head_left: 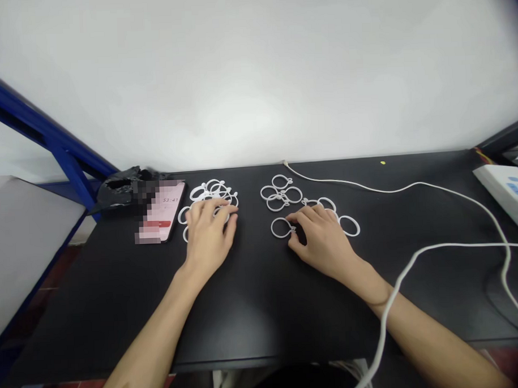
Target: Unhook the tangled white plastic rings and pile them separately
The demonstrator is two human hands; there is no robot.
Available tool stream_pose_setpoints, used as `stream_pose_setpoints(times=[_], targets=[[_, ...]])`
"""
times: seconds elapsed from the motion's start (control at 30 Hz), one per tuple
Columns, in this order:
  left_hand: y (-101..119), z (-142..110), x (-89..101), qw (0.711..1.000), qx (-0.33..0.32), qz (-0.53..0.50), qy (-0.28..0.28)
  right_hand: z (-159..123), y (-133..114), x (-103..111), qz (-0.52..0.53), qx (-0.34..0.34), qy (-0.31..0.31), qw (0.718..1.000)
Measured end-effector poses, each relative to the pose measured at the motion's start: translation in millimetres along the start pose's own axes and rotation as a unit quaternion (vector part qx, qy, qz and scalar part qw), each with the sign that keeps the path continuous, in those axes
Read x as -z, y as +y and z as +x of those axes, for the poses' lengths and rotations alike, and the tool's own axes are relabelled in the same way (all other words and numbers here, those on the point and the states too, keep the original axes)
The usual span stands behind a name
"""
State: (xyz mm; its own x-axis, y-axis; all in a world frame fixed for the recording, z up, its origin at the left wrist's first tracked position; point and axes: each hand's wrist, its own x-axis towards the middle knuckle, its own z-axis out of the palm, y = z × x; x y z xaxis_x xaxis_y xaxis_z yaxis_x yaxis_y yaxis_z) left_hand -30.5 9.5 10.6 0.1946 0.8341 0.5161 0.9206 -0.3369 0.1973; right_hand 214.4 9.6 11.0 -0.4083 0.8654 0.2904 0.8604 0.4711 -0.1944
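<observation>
Several white plastic rings lie on a black table (262,296). My left hand (209,235) rests flat, fingers stretched out, on top of the left pile of rings (212,193). My right hand (320,237) lies among the right group; its thumb and forefinger touch a single ring (281,228), and I cannot make out whether they pinch it. More rings form a cluster (280,194) just beyond that hand, and another ring (350,226) lies to its right.
A phone (164,211) with a pink screen lies left of the left pile, with a crumpled black bag (118,187) behind it. A white cable (411,186) crosses the table's right side and my right wrist. A white power strip (505,194) sits far right. A blue frame (49,142) stands at left.
</observation>
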Motion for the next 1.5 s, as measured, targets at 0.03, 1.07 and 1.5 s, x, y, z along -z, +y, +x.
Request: stream_pose_setpoints(times=[0.03,1.07,1.5], targets=[[4.2,-0.6,-0.8,0.999,-0.023,-0.028,-0.011,0.0,0.5,-0.9,-0.002,0.008,-0.002,1.0],[28.6,-8.7,-11.4,0.976,-0.041,-0.212,-0.033,-4.5,-14.4,-1.0,0.285,0.124,0.031,0.95],[31.9,-7.3,-5.0,0.949,-0.095,-0.266,-0.141,-6.1,-15.2,-0.6,0.315,0.093,0.019,0.944]])
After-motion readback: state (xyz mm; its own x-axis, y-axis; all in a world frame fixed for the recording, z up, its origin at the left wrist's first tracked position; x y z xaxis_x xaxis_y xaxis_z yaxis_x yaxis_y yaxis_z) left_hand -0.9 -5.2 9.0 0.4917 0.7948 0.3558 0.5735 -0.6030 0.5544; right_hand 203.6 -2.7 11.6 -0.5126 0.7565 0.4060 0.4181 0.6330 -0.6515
